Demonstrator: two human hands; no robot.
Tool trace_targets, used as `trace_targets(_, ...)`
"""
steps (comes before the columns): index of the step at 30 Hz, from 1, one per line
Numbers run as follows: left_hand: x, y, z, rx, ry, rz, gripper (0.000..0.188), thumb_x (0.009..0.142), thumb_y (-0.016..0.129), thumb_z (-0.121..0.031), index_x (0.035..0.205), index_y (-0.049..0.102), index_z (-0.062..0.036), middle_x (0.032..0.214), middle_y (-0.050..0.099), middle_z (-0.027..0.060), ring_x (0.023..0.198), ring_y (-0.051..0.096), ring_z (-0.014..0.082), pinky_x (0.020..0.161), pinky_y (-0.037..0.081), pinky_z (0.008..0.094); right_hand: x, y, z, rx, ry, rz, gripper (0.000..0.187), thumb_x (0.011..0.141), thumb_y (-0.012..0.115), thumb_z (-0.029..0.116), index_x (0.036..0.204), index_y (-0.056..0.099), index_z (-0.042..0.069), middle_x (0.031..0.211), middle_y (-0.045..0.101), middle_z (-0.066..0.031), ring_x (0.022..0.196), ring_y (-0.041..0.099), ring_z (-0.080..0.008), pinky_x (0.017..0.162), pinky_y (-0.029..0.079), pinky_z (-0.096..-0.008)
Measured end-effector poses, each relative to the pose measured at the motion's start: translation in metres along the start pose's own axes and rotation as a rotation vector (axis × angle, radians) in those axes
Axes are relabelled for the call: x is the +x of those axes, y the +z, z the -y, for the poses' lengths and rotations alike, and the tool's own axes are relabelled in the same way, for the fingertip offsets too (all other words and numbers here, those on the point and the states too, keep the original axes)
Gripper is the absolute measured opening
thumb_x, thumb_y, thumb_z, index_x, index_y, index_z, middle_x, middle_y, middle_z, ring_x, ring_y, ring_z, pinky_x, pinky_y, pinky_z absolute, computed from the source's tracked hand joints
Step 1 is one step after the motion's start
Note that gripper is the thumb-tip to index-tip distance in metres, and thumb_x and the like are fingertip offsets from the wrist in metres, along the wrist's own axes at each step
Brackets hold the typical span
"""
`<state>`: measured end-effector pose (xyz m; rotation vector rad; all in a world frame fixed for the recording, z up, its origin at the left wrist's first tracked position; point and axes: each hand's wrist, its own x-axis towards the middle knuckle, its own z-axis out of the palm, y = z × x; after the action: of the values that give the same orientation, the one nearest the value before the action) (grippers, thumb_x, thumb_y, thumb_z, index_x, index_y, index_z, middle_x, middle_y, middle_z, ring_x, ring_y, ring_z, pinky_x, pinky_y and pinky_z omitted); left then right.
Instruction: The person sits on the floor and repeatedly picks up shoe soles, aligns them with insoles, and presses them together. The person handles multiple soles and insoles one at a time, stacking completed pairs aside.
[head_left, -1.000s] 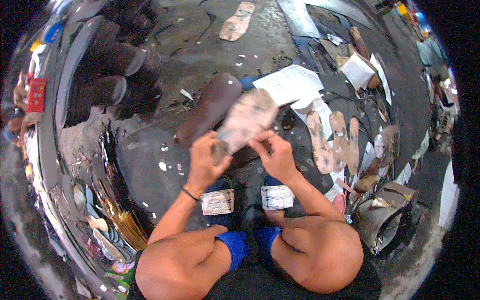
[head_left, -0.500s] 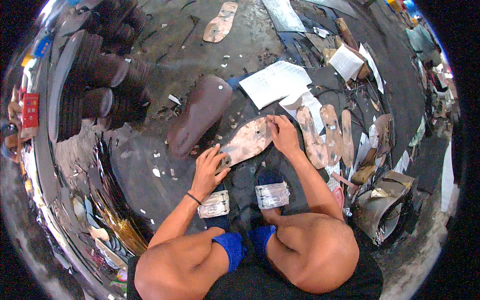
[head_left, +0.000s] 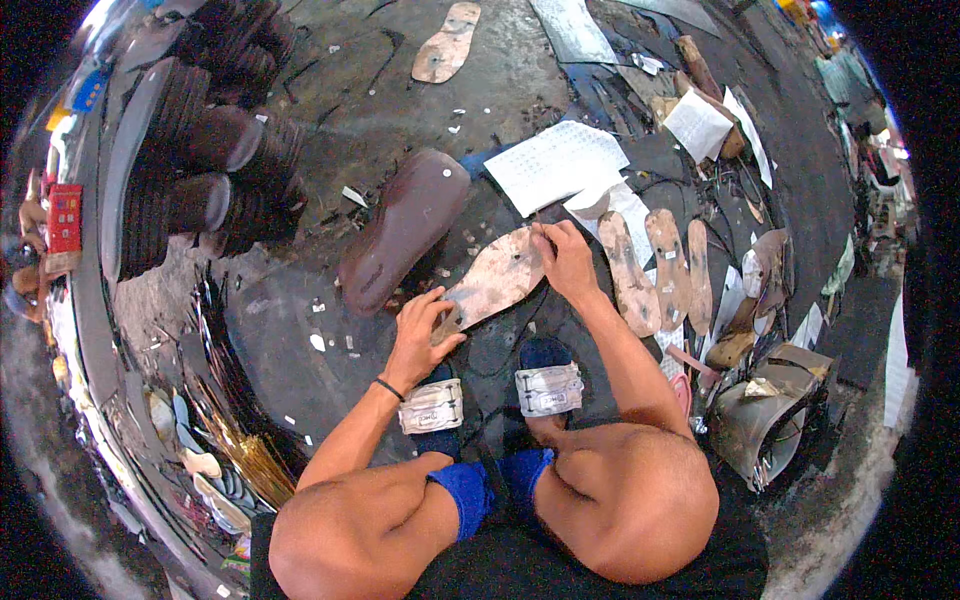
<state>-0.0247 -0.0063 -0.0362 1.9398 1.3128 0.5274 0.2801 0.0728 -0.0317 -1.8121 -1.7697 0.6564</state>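
Observation:
A worn, pale sole-shaped template [head_left: 497, 275] hangs tilted between my two hands over the dark floor. My left hand [head_left: 424, 335] grips its narrow heel end, thumb to the near side and fingers along the far edge. At the wide toe end, my right hand [head_left: 565, 258] pinches the rim between thumb and fingers. Just beyond my left hand lies a stack of dark brown soles [head_left: 405, 230], with a small white dot on the top one. To the right of my right hand are several narrower sole templates [head_left: 628, 272] side by side.
Tall stacks of brown soles [head_left: 140, 190] stand at the left. White paper sheets [head_left: 555, 165] lie beyond my hands, and another sole template [head_left: 447, 42] is at the far side. A cut-open container [head_left: 775, 415] stands at the right, near a bundle of thin strips [head_left: 245, 440] on the left.
The template and both hands have shifted very slightly, with the grip unchanged. The whole view has moved a little to the right.

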Motion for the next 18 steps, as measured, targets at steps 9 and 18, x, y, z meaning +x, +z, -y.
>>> trace_targets(9,-0.003,0.004,-0.001,0.025,0.026,-0.015,0.062,0.076,0.088,-0.021,0.131,0.061,-0.0088,0.15,0.051,0.0149,0.136,0.047,0.0379,0.113,0.037,0.0488,-0.007,-0.006,0.044,0.242,0.14,-0.023,0.014,0.097,0.068,0.017,0.1,0.064,0.004,0.084,0.071,-0.0169,0.079,0.073,-0.0354,0.07,0.056,-0.0427)
trace_targets(18,-0.002,0.004,0.004,-0.003,0.075,-0.078,0.06,0.07,0.091,-0.013,0.116,0.054,-0.0024,0.148,0.053,0.0184,0.132,0.052,0.0403,0.108,0.041,0.0493,-0.036,0.064,0.105,0.198,-0.121,0.311,0.018,0.096,0.069,0.023,0.101,0.065,0.005,0.086,0.072,-0.0171,0.076,0.071,-0.0396,0.068,0.055,-0.0484)
